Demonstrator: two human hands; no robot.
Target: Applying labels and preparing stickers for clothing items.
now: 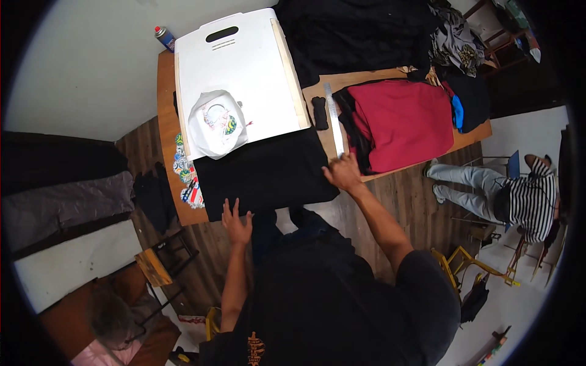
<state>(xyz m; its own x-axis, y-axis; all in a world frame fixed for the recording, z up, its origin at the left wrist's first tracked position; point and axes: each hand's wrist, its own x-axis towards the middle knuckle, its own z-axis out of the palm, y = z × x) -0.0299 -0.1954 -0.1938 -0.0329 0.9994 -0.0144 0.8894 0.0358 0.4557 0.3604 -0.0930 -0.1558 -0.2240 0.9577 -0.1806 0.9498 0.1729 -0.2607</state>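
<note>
A folded black cloth [268, 174] lies at the table's front edge, partly under a large white board [250, 67] with a slot handle. My left hand [237, 224] rests at the cloth's front edge with its fingers spread, holding nothing. At the cloth's right edge is my right hand [343, 172], fingers bent and bunched; what they pinch, if anything, is hidden. Just beyond its fingertips lies the end of a metal ruler [334, 119]. On the board sits a crumpled white plastic bag [204, 131] with colourful round pieces showing inside.
Red folded cloth [400, 122] lies over black cloth to the right. A small black roll [319, 113] sits beside the ruler. Colourful patches [183, 168] line the left edge; a spray can [164, 38] stands behind. A person in stripes [531, 204] is at right, another [113, 314] lower left.
</note>
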